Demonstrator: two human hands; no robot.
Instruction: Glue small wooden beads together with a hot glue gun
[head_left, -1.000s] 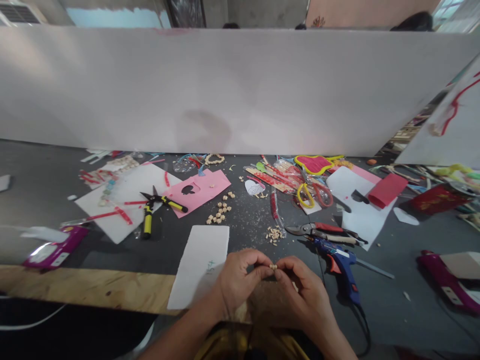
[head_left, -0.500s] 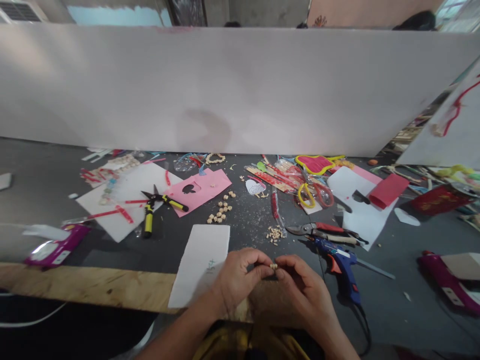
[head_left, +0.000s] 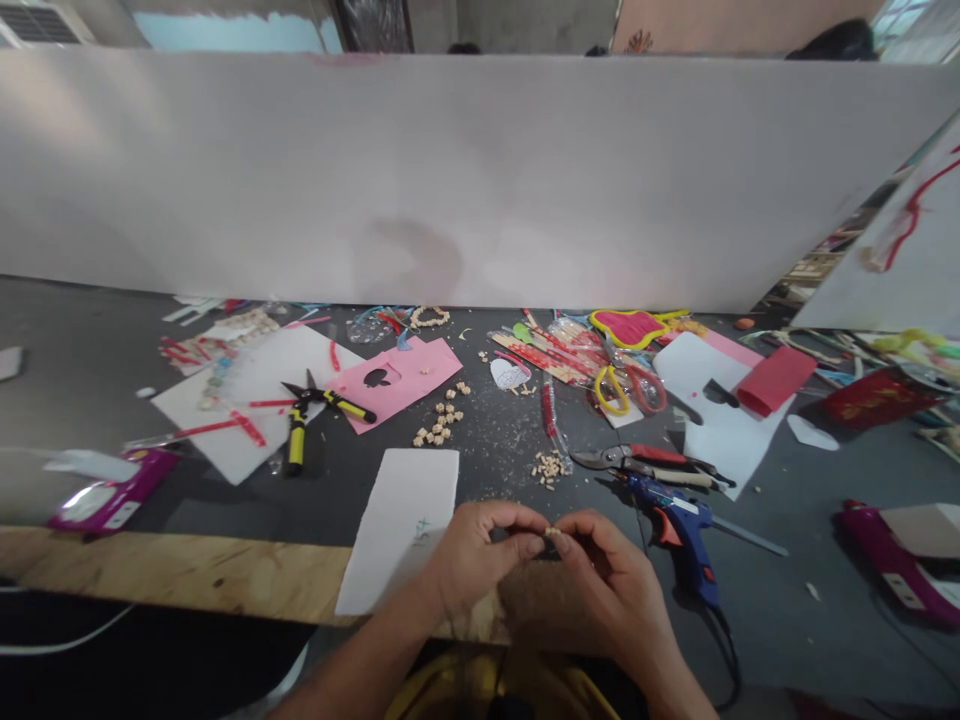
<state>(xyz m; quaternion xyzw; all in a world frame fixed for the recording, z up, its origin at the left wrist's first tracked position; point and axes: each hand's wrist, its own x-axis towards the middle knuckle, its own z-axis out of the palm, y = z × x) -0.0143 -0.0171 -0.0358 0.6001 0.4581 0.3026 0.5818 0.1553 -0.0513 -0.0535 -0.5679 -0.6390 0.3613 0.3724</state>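
Between my two hands, close to the table's front edge, is a small pale wooden piece [head_left: 553,532], mostly covered by fingertips. My left hand [head_left: 484,548] pinches it from the left with thumb and forefinger. From the other side my right hand [head_left: 606,565] closes thumb and fingers on the same piece. Just beyond the hands lies a pile of short cut wooden bits [head_left: 549,467]. Farther left are several small clusters of glued wooden bits [head_left: 439,430]. A white paper sheet [head_left: 409,490] with handwriting lies partly under my left wrist.
Right of my hands lie a blue glue gun [head_left: 686,530] with its cord and red-handled pruning shears [head_left: 656,465]. Scissors [head_left: 630,385] rest behind them. Yellow-black pliers [head_left: 304,420] lie on papers at left. A tall white board [head_left: 480,180] stands across the back.
Both hands stay nearly in place. The fingertips have shifted slightly around the small piece, and less of it shows now.
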